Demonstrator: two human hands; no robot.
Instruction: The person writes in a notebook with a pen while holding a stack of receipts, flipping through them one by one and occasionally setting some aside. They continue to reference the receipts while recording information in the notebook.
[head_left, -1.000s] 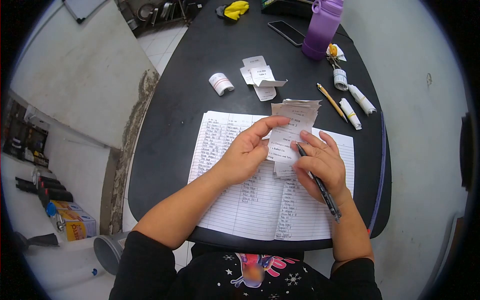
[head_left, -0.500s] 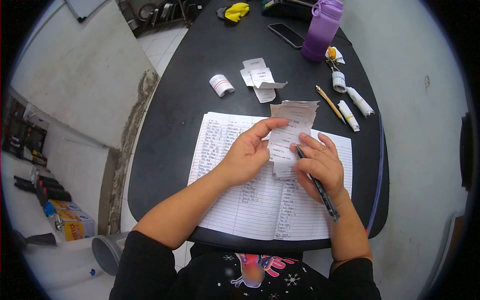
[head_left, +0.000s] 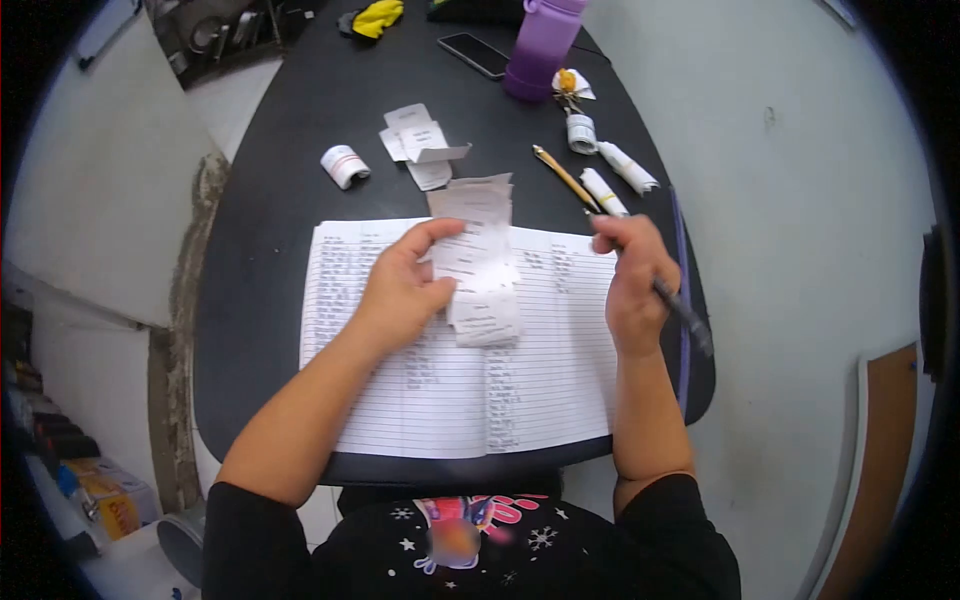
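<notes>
My left hand (head_left: 405, 290) grips the left edge of a stack of printed paper slips (head_left: 482, 255), thumb and forefinger on top of it. The slips lie over the middle of an open lined notebook (head_left: 555, 390) with handwritten columns. To the right, my right hand (head_left: 637, 280) is closed on a black pen (head_left: 688, 322), raised over the notebook's right page and apart from the slips. The pen is slightly blurred.
Beyond the notebook on the black table (head_left: 250, 300) are loose slips (head_left: 428, 140), a curled paper roll (head_left: 345, 167), a wooden pen (head_left: 565, 178), rolled papers (head_left: 628, 168), a phone (head_left: 473, 55), a purple bottle (head_left: 543, 50) and a yellow-black item (head_left: 375, 18).
My right hand has moved off the slips to the right with the pen. My left hand still holds the slips. The whole view has shifted, so the table sits further left.
</notes>
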